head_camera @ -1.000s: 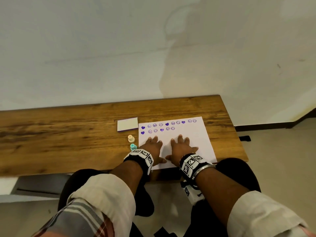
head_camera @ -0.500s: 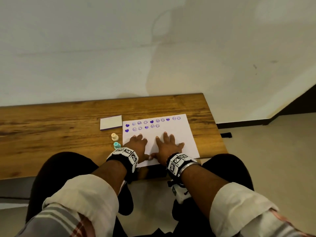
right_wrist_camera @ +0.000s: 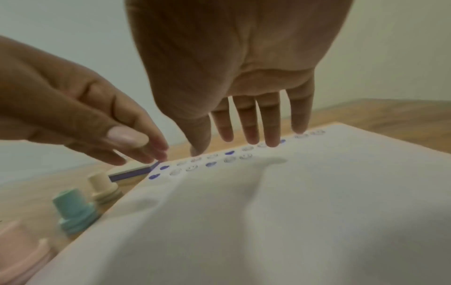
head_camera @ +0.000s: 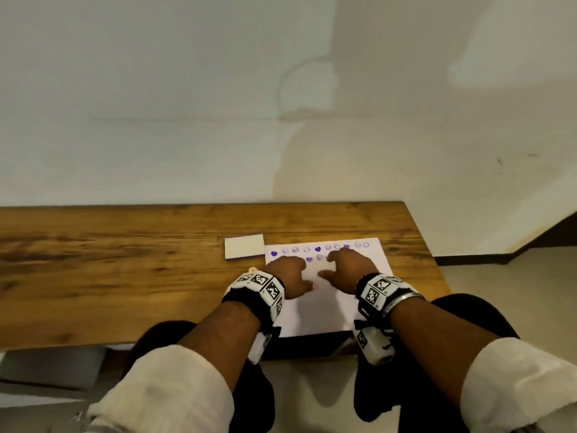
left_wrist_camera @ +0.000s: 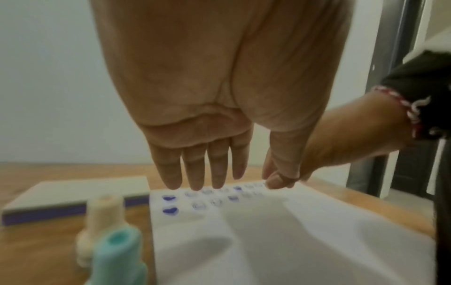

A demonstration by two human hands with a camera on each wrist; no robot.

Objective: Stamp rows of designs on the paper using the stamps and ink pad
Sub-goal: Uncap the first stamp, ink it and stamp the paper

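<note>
The white paper (head_camera: pixel 327 307) lies on the wooden table (head_camera: pixel 125 276), with two rows of purple hearts and smiley prints (head_camera: pixel 318 249) along its far edge. Both hands hover over it, fingers straight and holding nothing. My left hand (head_camera: pixel 287 273) is over the left end of the rows, its fingertips (left_wrist_camera: pixel 195 183) just above the prints. Over the middle of the rows is my right hand (head_camera: pixel 343 267), its fingertips (right_wrist_camera: pixel 272 141) near the top row. The ink pad (head_camera: pixel 244 246) sits left of the paper. A cream stamp (left_wrist_camera: pixel 105 216) and a teal stamp (left_wrist_camera: pixel 119 256) stand beside the paper's left edge.
A pink stamp (right_wrist_camera: pixel 17 250) stands nearest me in the same line, left of the paper. The table ends just right of the paper (head_camera: pixel 431 260) and a pale wall rises behind it. My knees are below the table's front edge.
Both hands have lifted off the lower half of the paper and moved forward to the stamped rows. The stamps and the ink pad have stayed put.
</note>
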